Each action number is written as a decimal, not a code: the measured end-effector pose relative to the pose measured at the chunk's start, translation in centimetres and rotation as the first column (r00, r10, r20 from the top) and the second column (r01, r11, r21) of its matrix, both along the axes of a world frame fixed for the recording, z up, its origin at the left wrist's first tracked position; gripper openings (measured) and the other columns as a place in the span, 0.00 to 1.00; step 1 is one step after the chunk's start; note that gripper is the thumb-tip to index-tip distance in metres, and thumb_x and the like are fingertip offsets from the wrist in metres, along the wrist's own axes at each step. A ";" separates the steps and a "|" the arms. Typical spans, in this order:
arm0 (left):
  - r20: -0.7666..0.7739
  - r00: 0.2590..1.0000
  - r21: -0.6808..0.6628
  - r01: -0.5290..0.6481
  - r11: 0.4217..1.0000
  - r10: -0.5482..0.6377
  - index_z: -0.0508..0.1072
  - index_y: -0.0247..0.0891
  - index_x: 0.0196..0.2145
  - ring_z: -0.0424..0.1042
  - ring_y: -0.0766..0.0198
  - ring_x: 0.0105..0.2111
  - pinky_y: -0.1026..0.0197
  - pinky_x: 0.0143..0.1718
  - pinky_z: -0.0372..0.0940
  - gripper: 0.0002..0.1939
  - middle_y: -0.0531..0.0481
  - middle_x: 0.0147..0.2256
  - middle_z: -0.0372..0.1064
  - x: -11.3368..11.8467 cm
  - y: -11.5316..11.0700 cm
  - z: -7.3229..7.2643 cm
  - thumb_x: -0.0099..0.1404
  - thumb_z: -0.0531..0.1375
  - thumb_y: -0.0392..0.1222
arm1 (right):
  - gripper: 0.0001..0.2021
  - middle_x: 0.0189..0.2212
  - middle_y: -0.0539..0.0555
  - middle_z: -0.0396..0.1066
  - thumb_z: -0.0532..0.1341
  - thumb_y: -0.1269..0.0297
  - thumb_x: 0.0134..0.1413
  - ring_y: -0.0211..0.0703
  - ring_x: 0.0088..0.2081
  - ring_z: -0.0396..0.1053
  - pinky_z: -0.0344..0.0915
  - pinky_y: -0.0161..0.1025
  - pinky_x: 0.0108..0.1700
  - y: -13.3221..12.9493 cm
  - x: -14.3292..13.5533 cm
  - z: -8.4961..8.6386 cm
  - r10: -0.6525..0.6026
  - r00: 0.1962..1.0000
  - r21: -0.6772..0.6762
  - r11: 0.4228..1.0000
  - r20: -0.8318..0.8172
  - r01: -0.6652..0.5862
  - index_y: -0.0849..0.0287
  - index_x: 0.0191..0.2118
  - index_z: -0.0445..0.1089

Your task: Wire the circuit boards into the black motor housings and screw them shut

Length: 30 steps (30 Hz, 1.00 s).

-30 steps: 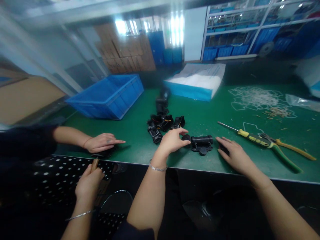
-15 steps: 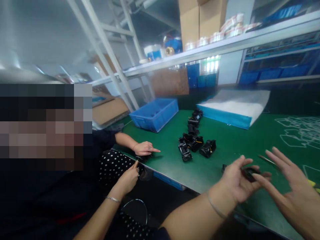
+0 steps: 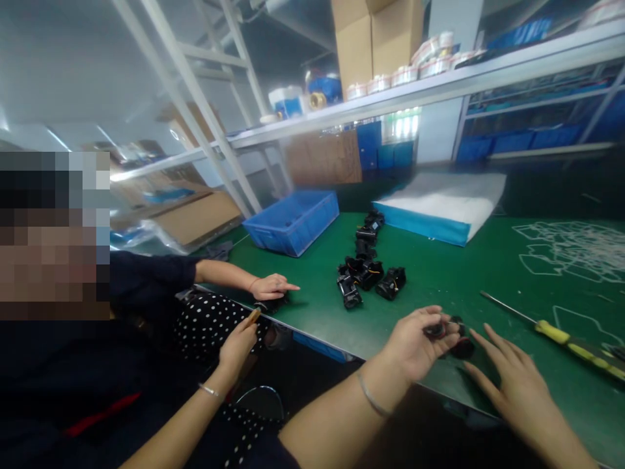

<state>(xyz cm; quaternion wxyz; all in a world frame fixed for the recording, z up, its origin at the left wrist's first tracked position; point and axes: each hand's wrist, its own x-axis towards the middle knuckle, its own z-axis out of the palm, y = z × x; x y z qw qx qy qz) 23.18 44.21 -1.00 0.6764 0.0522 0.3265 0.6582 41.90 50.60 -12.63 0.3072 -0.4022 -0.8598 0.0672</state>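
Note:
My left hand (image 3: 417, 342) is above the near edge of the green workbench (image 3: 312, 326), fingers curled around a small dark round part (image 3: 434, 331). Just beyond those fingertips another black part (image 3: 461, 340) sits low over the bench, partly covered by the fingers. To its right my right hand (image 3: 517, 381) is open, fingers spread and pointing at that black part, holding nothing. A screwdriver (image 3: 551, 331) with a yellow and black handle lies on the bench past my right hand.
Several black housings with wires (image 3: 371, 275) lie mid-bench, near a blue bin (image 3: 293, 225). White wire loops (image 3: 576, 251) are at right, and a blue-edged white sheet (image 3: 439, 202) at the back. At left a co-worker's hand (image 3: 239, 345) grips a tan-handled tool at the bench edge.
My hands, close together around a dark part before, are now apart and lower, with the right hand drawn clear. The screwdriver, mostly hidden before, now shows. The view has shifted slightly right.

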 end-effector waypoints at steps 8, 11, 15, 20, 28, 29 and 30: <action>0.034 0.999 -0.094 -0.007 0.996 0.010 0.65 0.32 0.43 0.74 0.60 0.32 0.58 0.38 0.69 0.17 0.44 0.35 0.70 2.1 -2.1 -2.5 0.55 0.60 0.29 | 0.18 0.42 0.57 0.73 0.53 0.49 0.59 0.55 0.45 0.69 0.65 0.53 0.48 1.4 1.2 -0.6 -0.107 0.993 -0.139 0.985 -0.045 0.100 0.56 0.42 0.71; 0.038 0.997 -0.123 -0.056 0.991 0.061 0.64 0.33 0.43 0.74 0.61 0.32 0.58 0.38 0.69 0.17 0.45 0.34 0.69 2.4 -2.2 -2.7 0.55 0.60 0.29 | 0.19 0.43 0.57 0.72 0.54 0.47 0.58 0.54 0.44 0.69 0.65 0.51 0.49 1.0 1.5 0.3 -0.158 0.980 -0.184 0.974 -0.117 0.135 0.56 0.44 0.69; 0.028 0.989 -0.144 -0.140 0.980 0.145 0.65 0.33 0.42 0.73 0.63 0.33 0.60 0.40 0.69 0.15 0.46 0.34 0.69 2.4 -2.4 -2.8 0.56 0.60 0.30 | 0.21 0.47 0.58 0.70 0.57 0.48 0.56 0.53 0.48 0.68 0.64 0.50 0.51 0.4 0.2 0.1 -0.020 0.996 -0.176 0.984 -0.089 0.004 0.57 0.49 0.67; 0.011 0.990 -0.151 -0.140 0.979 0.144 0.65 0.34 0.41 0.73 0.63 0.34 0.59 0.41 0.69 0.14 0.46 0.35 0.69 2.4 -3.1 -3.1 0.56 0.60 0.30 | 0.18 0.46 0.57 0.71 0.57 0.49 0.57 0.53 0.47 0.67 0.63 0.52 0.51 0.2 0.0 -0.7 -0.012 0.997 -0.133 0.991 -0.080 0.001 0.56 0.46 0.69; 0.226 0.974 -0.092 -0.008 0.996 0.028 0.69 0.33 0.40 0.73 0.58 0.37 0.57 0.40 0.69 0.16 0.44 0.38 0.70 3.9 -3.5 -3.0 0.60 0.62 0.48 | 0.26 0.55 0.56 0.64 0.57 0.46 0.55 0.56 0.55 0.61 0.62 0.53 0.55 -4.3 -1.7 7.3 0.087 0.969 -0.110 0.987 -0.230 -0.115 0.50 0.57 0.62; 0.249 0.968 -0.086 -0.010 0.996 0.031 0.70 0.32 0.40 0.73 0.58 0.36 0.58 0.40 0.69 0.15 0.43 0.37 0.70 4.1 -3.6 -3.2 0.59 0.63 0.46 | 0.28 0.58 0.56 0.61 0.56 0.46 0.55 0.58 0.57 0.59 0.60 0.55 0.56 -4.9 -1.8 8.0 0.129 0.966 -0.101 0.983 -0.225 -0.154 0.50 0.59 0.59; 0.258 0.965 -0.097 -0.025 0.995 0.050 0.70 0.32 0.40 0.74 0.58 0.36 0.59 0.39 0.69 0.14 0.43 0.37 0.70 4.0 -3.6 -3.4 0.59 0.63 0.42 | 0.29 0.60 0.56 0.59 0.56 0.46 0.55 0.60 0.58 0.57 0.59 0.57 0.57 -5.2 -1.7 8.3 0.135 0.965 -0.091 0.983 -0.227 -0.159 0.49 0.60 0.58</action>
